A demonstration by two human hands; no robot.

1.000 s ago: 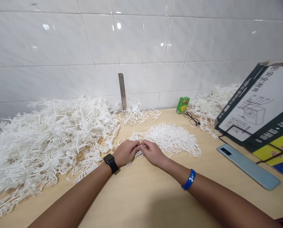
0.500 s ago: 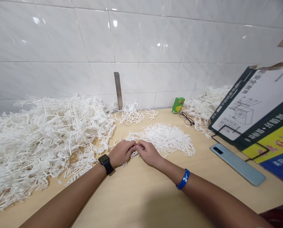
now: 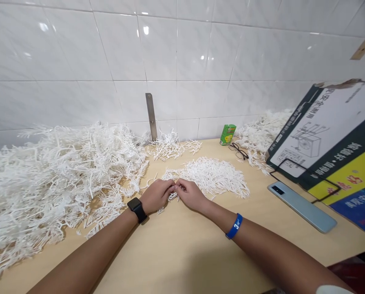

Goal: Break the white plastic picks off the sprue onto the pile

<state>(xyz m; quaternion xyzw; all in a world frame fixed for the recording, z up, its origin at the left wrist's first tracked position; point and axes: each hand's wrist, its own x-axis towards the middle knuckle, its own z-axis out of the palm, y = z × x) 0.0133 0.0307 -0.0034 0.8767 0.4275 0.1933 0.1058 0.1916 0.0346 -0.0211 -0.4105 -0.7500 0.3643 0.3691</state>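
Observation:
My left hand point(image 3: 155, 196), with a black watch at its wrist, is closed in a pinch. Thin white plastic strands point(image 3: 172, 197) poke out under its fingers. Fingertip to fingertip with it, my right hand point(image 3: 191, 196) is pinched too; whatever lies between its fingers is too small to make out. Just behind and right of the hands spreads a low heap of short white plastic sticks point(image 3: 217, 176). A large tangled pile of branching white plastic pieces point(image 3: 78, 171) covers the table's left side.
Against the tiled wall lie a small cluster of branched pieces point(image 3: 167, 147) and an upright metal bracket point(image 3: 151, 116). Rightward are a green box point(image 3: 228, 134), eyeglasses point(image 3: 239, 152), another white pile point(image 3: 258, 132), a phone point(image 3: 303, 207) and a printed carton point(image 3: 319, 155) with a black wire frame.
The view has shifted slightly, moving the right-hand things a little leftward in the picture. Both hands stay pinched together in the same spot, with only slight finger movement.

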